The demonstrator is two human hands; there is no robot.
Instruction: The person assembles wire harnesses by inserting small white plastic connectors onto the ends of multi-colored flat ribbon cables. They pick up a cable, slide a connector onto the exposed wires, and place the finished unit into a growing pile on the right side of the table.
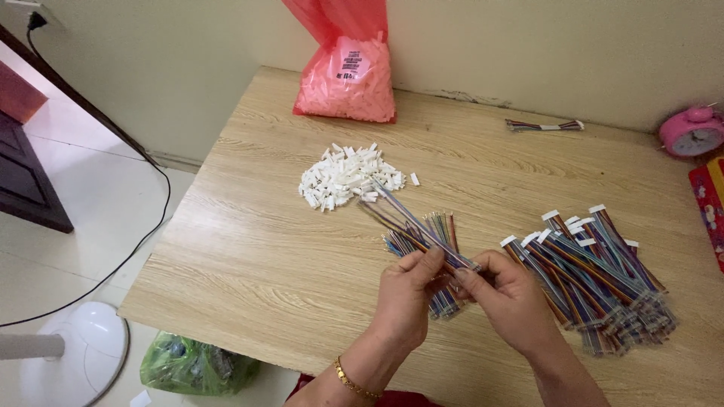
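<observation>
My left hand [407, 294] and my right hand [509, 298] meet above the wooden table [264, 256], both pinching one multicoloured ribbon wire [403, 215] that slants up and left toward a heap of small white plastic connectors [347, 175]. Under my hands lies a small bundle of loose coloured wires [434, 234]. To the right of my right hand sits a large pile of coloured wires with white connectors fitted [596, 267].
A red plastic bag of white connectors [348, 75] leans on the wall at the back. One finished wire [544, 125] lies far right, near a pink alarm clock [690, 132]. A green bag [192, 365], a white fan base [83, 354] and a black cable [151, 226] are on the floor at left.
</observation>
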